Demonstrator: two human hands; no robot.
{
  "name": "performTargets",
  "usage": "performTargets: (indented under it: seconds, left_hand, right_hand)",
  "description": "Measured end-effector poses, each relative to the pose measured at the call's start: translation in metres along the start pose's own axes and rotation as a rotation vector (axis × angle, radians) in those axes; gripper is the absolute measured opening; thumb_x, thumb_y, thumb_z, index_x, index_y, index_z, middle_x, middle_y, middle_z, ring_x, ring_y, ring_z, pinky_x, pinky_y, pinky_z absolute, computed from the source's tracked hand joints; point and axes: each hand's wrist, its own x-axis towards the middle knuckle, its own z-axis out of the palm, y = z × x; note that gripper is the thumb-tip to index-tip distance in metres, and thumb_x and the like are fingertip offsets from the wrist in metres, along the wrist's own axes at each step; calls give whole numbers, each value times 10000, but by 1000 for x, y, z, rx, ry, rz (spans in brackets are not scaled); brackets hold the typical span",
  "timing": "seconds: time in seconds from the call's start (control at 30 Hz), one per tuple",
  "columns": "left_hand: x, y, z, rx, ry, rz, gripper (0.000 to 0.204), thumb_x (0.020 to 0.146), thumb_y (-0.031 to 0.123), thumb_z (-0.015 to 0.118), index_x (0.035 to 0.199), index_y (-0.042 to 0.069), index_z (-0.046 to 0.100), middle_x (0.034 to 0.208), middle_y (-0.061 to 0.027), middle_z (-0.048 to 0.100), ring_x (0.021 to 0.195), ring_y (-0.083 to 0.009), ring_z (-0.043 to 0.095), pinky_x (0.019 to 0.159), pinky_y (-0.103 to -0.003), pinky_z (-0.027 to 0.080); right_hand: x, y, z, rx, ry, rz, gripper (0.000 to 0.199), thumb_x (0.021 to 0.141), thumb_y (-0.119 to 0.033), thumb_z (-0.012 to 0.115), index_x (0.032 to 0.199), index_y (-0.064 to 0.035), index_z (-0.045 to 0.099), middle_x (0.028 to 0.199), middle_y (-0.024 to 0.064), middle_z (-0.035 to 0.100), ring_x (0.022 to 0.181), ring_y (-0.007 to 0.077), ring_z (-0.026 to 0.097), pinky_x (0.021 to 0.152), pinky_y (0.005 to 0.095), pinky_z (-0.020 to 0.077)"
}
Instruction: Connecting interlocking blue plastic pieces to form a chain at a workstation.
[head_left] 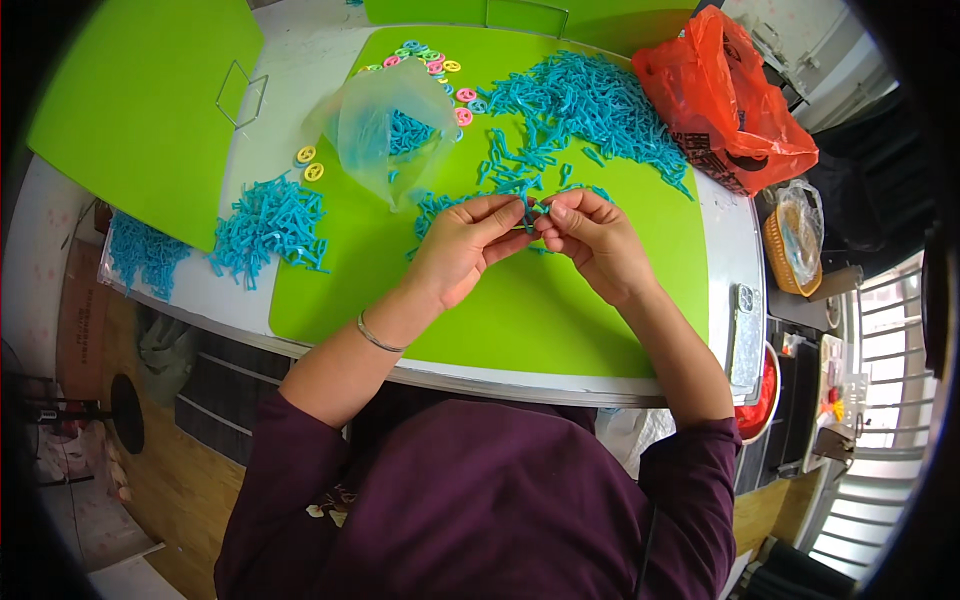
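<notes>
Two bare hands are showing in the single head view I am watching remotely: the left hand (462, 245) and the right hand (600, 243) are hovering almost together above the green board (500, 330), and a small blue piece (529, 217) is sitting between their fingertips, largely hidden. Thumb and fingers on each side are pinching with almost no gap, both gripping that piece; I am not managing to tell its full shape, or what the greenish bit (541, 209) by the right thumb is. Judging by the loose blue pieces (590, 100) heaped beyond, I am expecting stiff, very light plastic, perhaps slippery under the fingertips, its slim parts possibly snapping if bent hard. I am favouring a gentle pinch on the stem, leaving the narrow ends free
</notes>
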Motion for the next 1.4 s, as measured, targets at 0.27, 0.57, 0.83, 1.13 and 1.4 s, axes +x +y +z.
performTargets:
  seconds: [0.27, 0.57, 0.83, 1.13, 1.4]
  left_hand:
    - [-1, -2, 1, 125, -11, 81, 187, 884, 129, 577, 1022, 5, 602, 971, -41, 622, 854, -131, 606, 799, -263, 513]
    - [-3, 1, 3, 124, -42, 114, 189, 897, 107, 548, 1024, -25, 591, 984, -67, 623, 873, -149, 618, 822, -282, 519]
    - [-2, -2, 2, 147, -44, 121, 193, 896, 105, 548, 1033, -24, 590, 990, -67, 624, 862, -153, 623, 811, -277, 523]
    - [-2, -11, 2, 548, 56, 515, 126, 853, 40, 593, 923, -59, 630, 813, -82, 662, 719, -128, 636, 670, -242, 529]
    - [-6, -7, 2, 724, 54, 597, 134, 866, 22, 573, 954, -72, 610, 855, -72, 640, 771, -123, 618, 699, -239, 517]
  right_hand:
    - [-1, 1, 2, -153, -58, -78, 142, 911, -101, 517, 993, 0, 572, 830, 78, 635, 741, 132, 612, 666, 236, 517]
    - [-6, -1, 5, -226, -121, -94, 147, 904, -98, 529, 1008, 2, 557, 820, 93, 641, 711, 150, 625, 674, 257, 530]
    - [-2, 0, -3, -80, -138, 7, 127, 906, -108, 522, 963, -1, 558, 813, 97, 637, 697, 150, 619, 650, 252, 525]
    - [-10, 2, 9, -280, -82, -88, 79, 882, -64, 554, 902, 12, 559, 792, 101, 639, 676, 152, 618, 647, 265, 532]
    - [-8, 17, 15, -174, -64, -187, 62, 876, -50, 562, 915, -3, 554, 781, 103, 640, 675, 153, 622, 633, 276, 537]
